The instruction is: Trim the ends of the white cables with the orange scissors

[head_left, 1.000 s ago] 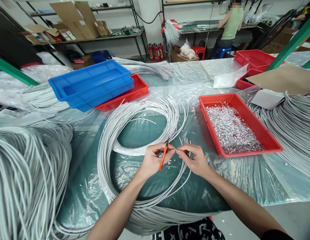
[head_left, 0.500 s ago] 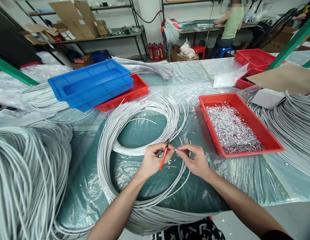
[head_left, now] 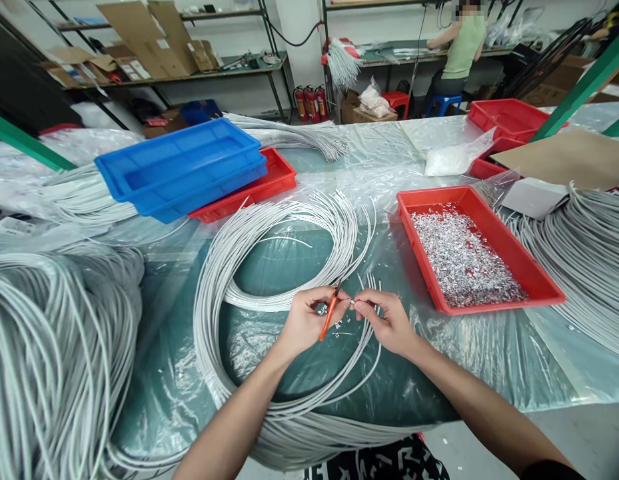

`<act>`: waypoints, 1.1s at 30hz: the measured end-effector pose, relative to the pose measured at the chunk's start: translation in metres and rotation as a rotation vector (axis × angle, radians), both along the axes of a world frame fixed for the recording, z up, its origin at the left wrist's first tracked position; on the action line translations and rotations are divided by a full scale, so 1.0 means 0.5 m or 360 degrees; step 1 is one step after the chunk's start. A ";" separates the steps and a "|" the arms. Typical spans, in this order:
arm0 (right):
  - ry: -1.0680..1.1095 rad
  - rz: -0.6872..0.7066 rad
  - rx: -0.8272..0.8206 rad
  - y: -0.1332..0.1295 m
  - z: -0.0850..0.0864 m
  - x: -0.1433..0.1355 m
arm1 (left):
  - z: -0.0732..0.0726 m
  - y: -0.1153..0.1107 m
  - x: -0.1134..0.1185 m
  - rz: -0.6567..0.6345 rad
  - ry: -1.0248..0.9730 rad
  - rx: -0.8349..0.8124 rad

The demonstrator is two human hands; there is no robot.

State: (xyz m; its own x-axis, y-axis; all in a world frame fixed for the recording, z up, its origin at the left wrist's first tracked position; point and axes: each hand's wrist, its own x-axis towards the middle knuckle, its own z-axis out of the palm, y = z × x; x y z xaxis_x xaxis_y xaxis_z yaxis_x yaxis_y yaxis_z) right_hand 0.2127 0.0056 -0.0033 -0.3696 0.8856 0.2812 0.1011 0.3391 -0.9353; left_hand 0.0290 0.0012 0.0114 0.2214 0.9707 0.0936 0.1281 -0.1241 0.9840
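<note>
My left hand (head_left: 306,325) is closed around orange-handled pliers (head_left: 330,315), whose dark jaws point away from me. Its thumb and forefinger meet at a thin cable end (head_left: 352,301). From the other side my right hand (head_left: 390,323) pinches the same end, fingertips almost touching the left ones. Whether a small metal clip sits on that end is too small to tell. Beneath and around both hands lies a large coil of white cable (head_left: 209,313), with several loose ends just behind my right hand. Small shiny pieces (head_left: 338,327) are scattered on the table below my fingers.
To the right stands a red tray (head_left: 509,267) of small silvery metal pieces. Blue trays (head_left: 182,160) rest partly on a red tray (head_left: 282,175) at the back left. Grey cable bundles (head_left: 54,360) lie left and right. A person (head_left: 464,47) sits at a far bench.
My fingertips have shifted slightly at the cable end, and the right fingers are now a little closer to the left. The pliers stay in my left hand.
</note>
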 end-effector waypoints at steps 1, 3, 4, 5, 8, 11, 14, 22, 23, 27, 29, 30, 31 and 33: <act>0.0006 0.0019 -0.0016 0.000 -0.002 0.000 | 0.000 0.000 0.000 0.0001 0.0003 0.0008; 0.0017 0.0055 -0.0048 0.002 -0.005 0.001 | 0.001 0.000 0.000 -0.0008 0.0005 0.0022; 0.0022 0.0072 -0.0064 0.003 -0.006 0.001 | 0.002 0.000 0.000 -0.0013 0.0009 0.0026; 0.0027 0.0087 -0.0080 0.004 -0.007 0.000 | 0.002 0.000 0.000 -0.0016 0.0016 0.0029; 0.0052 0.0121 -0.0125 0.006 -0.005 0.000 | 0.003 -0.001 0.000 -0.0008 0.0031 0.0035; 0.0099 0.0145 -0.0162 0.006 -0.003 0.000 | 0.005 -0.002 0.000 -0.0004 0.0026 0.0038; 0.0133 0.0167 -0.0185 0.005 -0.006 0.001 | 0.008 -0.001 0.000 -0.0005 0.0034 0.0045; 0.0114 0.0312 -0.0233 0.004 0.000 0.003 | 0.010 0.002 -0.001 0.0018 0.0071 0.0050; 0.0104 0.0346 -0.0230 0.002 0.003 0.002 | 0.008 0.003 -0.003 0.0036 0.0062 0.0046; 0.0067 0.0277 -0.0157 -0.003 0.009 0.000 | -0.002 0.006 -0.008 0.0090 0.0009 0.0019; 0.0059 0.0171 -0.0086 -0.004 0.010 -0.001 | -0.004 0.007 -0.009 0.0087 0.0006 0.0004; 0.0065 0.0131 -0.0055 -0.005 0.010 0.000 | -0.004 0.007 -0.008 0.0085 0.0011 0.0000; 0.0075 0.0107 -0.0033 -0.006 0.011 0.000 | -0.003 0.006 -0.007 0.0083 0.0018 0.0002; 0.0095 0.0097 -0.0019 -0.006 0.012 0.000 | -0.001 0.007 -0.006 0.0084 0.0042 0.0013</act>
State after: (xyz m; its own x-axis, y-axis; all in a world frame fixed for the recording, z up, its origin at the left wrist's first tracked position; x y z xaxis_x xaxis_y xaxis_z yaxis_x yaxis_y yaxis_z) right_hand 0.2129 0.0024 0.0027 -0.4058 0.8655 0.2935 0.0248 0.3315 -0.9431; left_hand 0.0262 0.0047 0.0110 0.1724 0.9803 0.0962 0.1604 -0.1243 0.9792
